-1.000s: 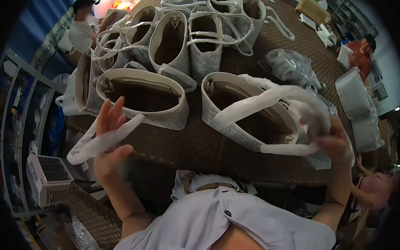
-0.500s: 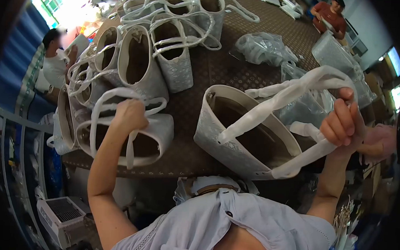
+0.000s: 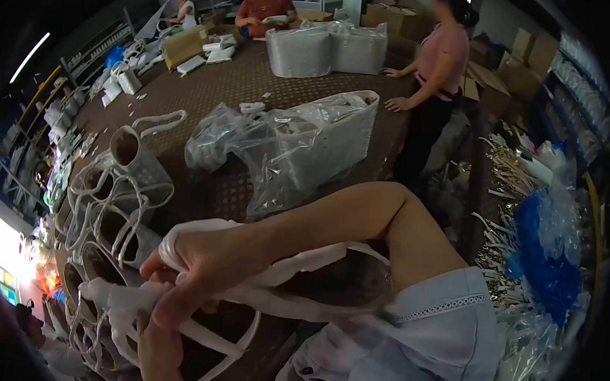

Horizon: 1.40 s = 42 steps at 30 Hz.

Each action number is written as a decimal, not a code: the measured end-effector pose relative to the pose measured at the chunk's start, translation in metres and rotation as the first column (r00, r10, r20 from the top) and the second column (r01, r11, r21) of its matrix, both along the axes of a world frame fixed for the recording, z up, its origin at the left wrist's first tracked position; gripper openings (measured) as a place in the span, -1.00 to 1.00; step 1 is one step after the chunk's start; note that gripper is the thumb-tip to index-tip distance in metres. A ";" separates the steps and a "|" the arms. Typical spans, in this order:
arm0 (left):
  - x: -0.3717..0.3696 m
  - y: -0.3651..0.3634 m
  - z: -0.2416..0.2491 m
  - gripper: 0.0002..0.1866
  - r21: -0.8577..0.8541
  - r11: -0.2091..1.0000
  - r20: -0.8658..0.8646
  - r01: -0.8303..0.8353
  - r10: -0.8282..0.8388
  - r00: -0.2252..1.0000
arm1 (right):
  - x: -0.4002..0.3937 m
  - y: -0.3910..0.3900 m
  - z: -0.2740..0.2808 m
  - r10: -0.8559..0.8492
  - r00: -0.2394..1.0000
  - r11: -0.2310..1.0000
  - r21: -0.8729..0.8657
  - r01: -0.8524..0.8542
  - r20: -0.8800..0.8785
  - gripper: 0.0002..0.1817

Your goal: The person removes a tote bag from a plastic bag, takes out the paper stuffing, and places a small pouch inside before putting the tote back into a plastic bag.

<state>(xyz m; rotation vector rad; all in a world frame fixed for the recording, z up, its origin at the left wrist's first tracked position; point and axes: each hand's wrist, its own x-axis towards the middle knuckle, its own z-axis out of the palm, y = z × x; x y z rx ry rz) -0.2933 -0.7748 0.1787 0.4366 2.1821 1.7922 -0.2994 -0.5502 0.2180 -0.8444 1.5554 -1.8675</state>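
My right hand reaches across to the left, its fingers wrapped round the white-wrapped handles of a pale tote bag. That bag's dark opening lies beneath my forearm, with its lower part hidden. Just below, my left hand is closed at another white-wrapped handle; its fingers are partly hidden. The two hands nearly touch. Several upright pale tote bags with looped handles crowd the table beside them.
A pale bag in clear plastic lies ahead on the brown patterned table. Two more pale bags stand farther back. A person in pink leans on the table's right edge. Straps with metal fittings hang at the right.
My view has turned to the right. My right hand has carried the tote bag's handles leftward, across to my left hand. The plastic-covered bag and the person in pink now show fully.
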 end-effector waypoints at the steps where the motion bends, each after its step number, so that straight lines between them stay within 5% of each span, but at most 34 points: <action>1: -0.004 0.025 0.016 -0.46 -0.029 0.987 0.049 0.157 -0.156 0.987 | 0.006 0.013 0.011 -0.113 0.992 0.984 0.133 0.118 -0.048 -0.48; 4: 0.003 0.110 0.061 -0.54 -0.221 0.753 0.130 0.619 -0.607 0.784 | 0.024 0.059 0.033 -0.155 0.987 0.951 0.263 0.161 -0.042 -0.57; 5: 0.006 0.134 0.062 -0.53 -0.168 0.703 0.129 0.691 -0.679 0.723 | 0.034 0.074 0.037 -0.160 0.987 0.911 0.380 0.161 -0.034 -0.59; 6: 0.011 0.158 0.063 -0.51 -0.111 0.645 0.127 0.756 -0.746 0.654 | 0.046 0.094 0.029 -0.337 0.941 0.877 0.353 0.325 -0.029 -0.62; 7: 0.010 0.171 0.058 -0.50 0.033 0.617 0.109 0.786 -0.784 0.611 | 0.064 0.105 0.040 -0.523 0.852 0.806 0.324 0.495 0.001 -0.65; 9: 0.015 0.198 0.085 -0.57 -0.243 0.489 -0.090 0.837 -0.871 0.483 | 0.088 0.132 0.044 -0.750 0.658 0.658 0.197 0.727 0.074 -0.75; 11: 0.023 0.220 0.064 -0.59 -0.277 0.592 -0.386 0.757 -0.790 0.476 | 0.111 0.178 0.024 -0.812 0.546 0.545 -0.070 0.836 0.206 -0.84; 12: 0.019 0.212 0.062 -0.59 -0.256 0.695 -0.392 0.672 -0.710 0.585 | 0.118 0.206 0.022 -0.816 0.516 0.489 -0.163 0.857 0.261 -0.85; 15: -0.002 0.194 0.069 -0.56 -0.392 0.507 -0.549 0.767 -0.798 0.247 | 0.144 0.279 0.029 -0.810 0.445 0.321 -0.346 0.882 0.382 -0.73; 17: -0.037 0.137 0.084 -0.66 -0.181 0.778 -0.181 0.601 -0.627 0.757 | 0.163 0.312 0.026 -0.818 0.475 0.341 -0.393 0.854 0.324 -0.75; 18: -0.073 0.114 0.052 -0.64 -0.208 0.961 -0.387 0.183 -0.252 0.887 | 0.171 0.321 0.028 -0.775 0.584 0.461 -0.418 0.783 0.240 -0.76; 19: -0.108 0.083 0.025 -0.52 -0.514 0.767 -0.572 -0.384 0.027 0.820 | 0.174 0.325 0.024 -0.751 0.628 0.508 -0.430 0.746 0.202 -0.76; 20: -0.138 0.055 -0.016 -0.33 -0.625 0.381 -0.742 -0.681 -0.019 0.670 | 0.176 0.325 0.021 -0.725 0.669 0.554 -0.440 0.707 0.163 -0.77; 21: -0.172 0.026 -0.046 -0.10 -0.785 0.219 -0.593 -0.580 0.007 0.805 | 0.177 0.312 0.019 -0.838 0.501 0.351 -0.490 0.798 0.215 -0.77; 23: -0.213 -0.002 -0.109 0.04 -0.772 0.115 -0.620 -0.625 0.083 0.780 | 0.177 0.303 0.015 -0.914 0.295 0.112 -0.526 0.843 0.279 -0.78; 25: -0.236 -0.003 -0.129 0.17 -0.738 0.067 -0.655 -0.672 0.170 0.736 | 0.177 0.316 0.015 -0.943 0.286 0.188 -0.434 0.881 0.172 -0.77; 27: -0.250 0.009 -0.131 0.08 -0.663 0.069 -0.725 -0.745 0.186 0.663 | 0.181 0.317 0.019 -0.963 0.227 0.161 -0.362 0.918 0.148 -0.77; 29: -0.264 0.018 -0.115 -0.24 -0.827 0.011 -0.559 -0.562 0.092 0.824 | 0.183 0.308 0.026 -0.974 0.168 0.112 -0.325 0.939 0.151 -0.77; 30: -0.285 0.013 -0.120 -0.60 -0.847 0.018 -0.531 -0.532 0.017 0.847 | 0.180 0.296 0.031 -0.979 0.052 -0.009 -0.301 0.953 0.196 -0.74; 32: -0.294 0.014 -0.114 -0.79 -0.519 0.269 -0.795 -0.811 0.198 0.574 | 0.184 0.294 0.036 -0.968 -0.095 -0.158 -0.268 0.950 0.232 -0.71; 33: -0.290 0.018 -0.087 -0.79 -0.516 0.290 -0.797 -0.806 0.183 0.576 | 0.187 0.310 0.029 -0.951 -0.005 -0.097 -0.286 0.953 0.308 -0.69; 35: -0.277 0.018 -0.029 -0.73 -0.124 0.521 -0.700 -0.844 0.557 0.447 | 0.184 0.329 0.006 -0.907 0.177 0.045 -0.332 0.942 0.382 -0.71; 36: -0.269 0.010 -0.012 -0.73 -0.160 0.683 -0.538 -0.713 0.545 0.643 | 0.176 0.332 -0.005 -0.888 0.268 0.128 -0.360 0.924 0.373 -0.74; 37: -0.257 0.001 0.003 -0.70 -0.162 0.818 -0.352 -0.552 0.475 0.807 | 0.163 0.318 -0.009 -0.908 0.175 0.064 -0.286 0.956 0.381 -0.78; 38: -0.226 0.018 0.019 -0.70 0.012 0.931 -0.354 -0.365 0.345 0.869 | 0.143 0.300 -0.011 -0.921 0.092 0.006 -0.222 0.975 0.379 -0.80; 39: -0.186 0.047 0.030 -0.70 0.183 0.971 -0.368 -0.152 0.211 0.905 | 0.129 0.292 -0.014 -0.931 0.182 0.124 -0.197 0.973 0.315 -0.78; 42: -0.105 0.116 0.055 -0.70 0.148 0.980 -0.421 0.134 -0.060 0.905 | 0.079 0.220 0.003 -0.810 0.558 0.505 -0.269 0.820 0.179 -0.35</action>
